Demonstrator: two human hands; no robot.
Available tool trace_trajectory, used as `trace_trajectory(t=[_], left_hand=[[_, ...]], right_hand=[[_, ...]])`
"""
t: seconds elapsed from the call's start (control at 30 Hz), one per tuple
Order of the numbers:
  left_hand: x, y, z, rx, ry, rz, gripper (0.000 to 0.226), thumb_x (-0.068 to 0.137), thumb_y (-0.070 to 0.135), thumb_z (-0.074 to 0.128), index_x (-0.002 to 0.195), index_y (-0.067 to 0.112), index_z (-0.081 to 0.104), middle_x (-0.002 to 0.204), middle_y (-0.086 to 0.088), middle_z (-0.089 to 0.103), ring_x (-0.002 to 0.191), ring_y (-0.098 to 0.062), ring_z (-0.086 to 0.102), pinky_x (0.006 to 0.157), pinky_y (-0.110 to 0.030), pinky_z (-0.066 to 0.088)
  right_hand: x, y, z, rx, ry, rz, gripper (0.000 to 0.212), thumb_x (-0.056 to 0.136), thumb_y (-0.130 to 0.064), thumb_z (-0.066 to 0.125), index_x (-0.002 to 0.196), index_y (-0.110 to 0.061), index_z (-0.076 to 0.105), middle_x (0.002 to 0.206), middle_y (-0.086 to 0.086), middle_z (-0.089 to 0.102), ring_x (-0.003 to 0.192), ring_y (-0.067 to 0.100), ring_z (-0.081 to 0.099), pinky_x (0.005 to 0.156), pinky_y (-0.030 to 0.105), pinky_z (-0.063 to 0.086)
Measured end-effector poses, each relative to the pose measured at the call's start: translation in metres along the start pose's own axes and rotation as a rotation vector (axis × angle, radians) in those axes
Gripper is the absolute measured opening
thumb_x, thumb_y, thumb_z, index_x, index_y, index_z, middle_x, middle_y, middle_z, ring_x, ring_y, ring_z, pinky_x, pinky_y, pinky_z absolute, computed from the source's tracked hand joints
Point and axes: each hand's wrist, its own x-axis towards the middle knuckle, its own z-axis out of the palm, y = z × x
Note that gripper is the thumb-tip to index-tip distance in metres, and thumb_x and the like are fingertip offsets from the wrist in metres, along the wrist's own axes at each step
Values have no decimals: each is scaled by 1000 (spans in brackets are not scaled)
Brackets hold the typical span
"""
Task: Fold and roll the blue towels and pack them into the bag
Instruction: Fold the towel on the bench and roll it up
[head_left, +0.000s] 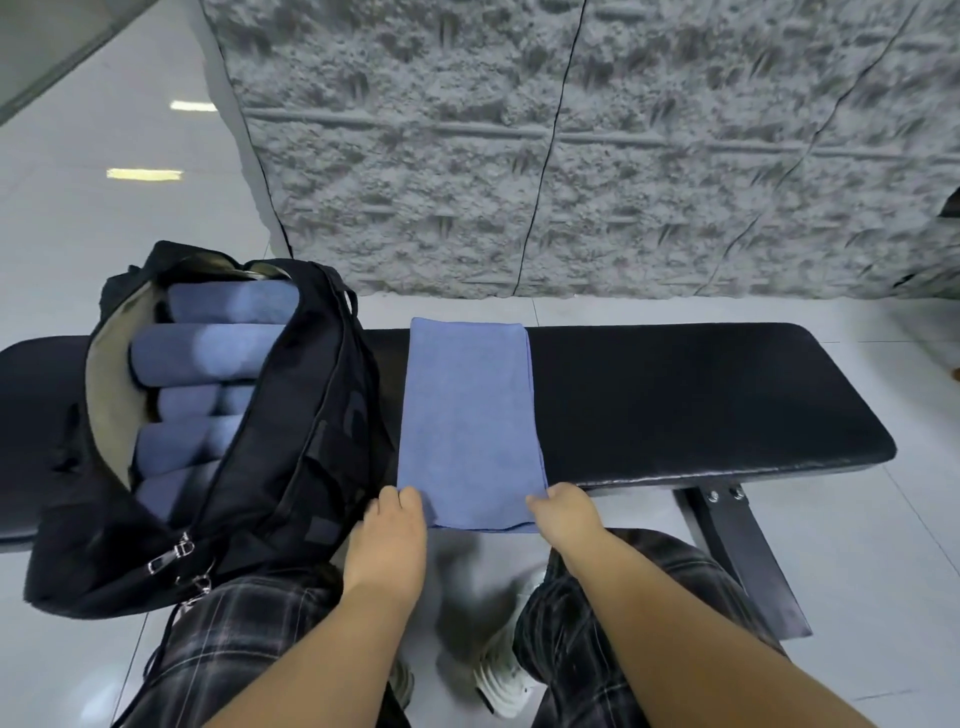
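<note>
- The folded blue towel (470, 421) lies as a long strip across the black padded surface (701, 400), just right of the open black bag (291, 441); its near end hangs slightly over the front edge.
- Your left hand (392, 525) pinches the near left corner and your right hand (566, 512) pinches the near right corner, fingers curled onto the cloth.
- The next step looks to be the roll: start it from this near end, turn both corners over together and keep the two sides level so the roll does not cone.
- Roll tightly and press lightly as you go; a loose roll will likely not fit the little room left in the bag.
- Count: one towel flat on the surface; about five rolled towels (208, 353) show in the bag, stacked in a row, and any beneath are hidden.
- One bag, two hands, one surface.
</note>
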Motion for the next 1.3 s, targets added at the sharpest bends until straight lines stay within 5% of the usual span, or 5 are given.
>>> trace_trajectory(t=[0.47, 0.63, 0.8, 1.0, 1.3], left_hand=[[4, -7, -4, -675, 103, 22, 16, 92, 10, 45, 80, 19, 37, 64, 2, 44, 55, -14, 38, 48, -28, 27], [5, -9, -5, -715, 117, -124, 18, 92, 15, 46, 79, 20, 35, 61, 0, 47, 52, -17, 42, 50, -30, 31], [2, -8, -7, -592, 129, -177, 29, 84, 10, 49, 67, 19, 27, 60, 0, 39, 53, -20, 30, 48, -29, 22], [0, -12, -1, -641, 149, -98, 29, 79, -6, 47, 64, 13, 30, 83, -1, 39, 58, -19, 31, 54, -30, 28], [0, -12, 7, -426, -75, 339, 51, 84, -4, 49, 126, 25, 45, 141, 12, 22, 116, -14, 44, 92, -24, 42]], right_hand=[[-5, -11, -1, 412, -241, 184, 19, 92, -26, 56, 108, -15, 54, 110, 4, 60, 94, 22, 58, 82, 36, 45], [-7, -12, 2, 637, -172, 215, 27, 93, -4, 46, 119, -2, 49, 117, 16, 58, 85, 29, 63, 59, 34, 57], [-18, -18, -2, 675, -43, 159, 26, 89, 5, 28, 89, -14, 45, 118, 7, 46, 92, 31, 56, 53, 31, 54], [-21, -19, -5, 731, -60, 278, 22, 93, 4, 43, 78, -4, 59, 115, 15, 50, 84, 27, 55, 64, 30, 51], [-21, -18, -10, 686, -156, 300, 24, 93, -3, 49, 115, -4, 58, 92, 7, 56, 77, 18, 55, 55, 24, 45]])
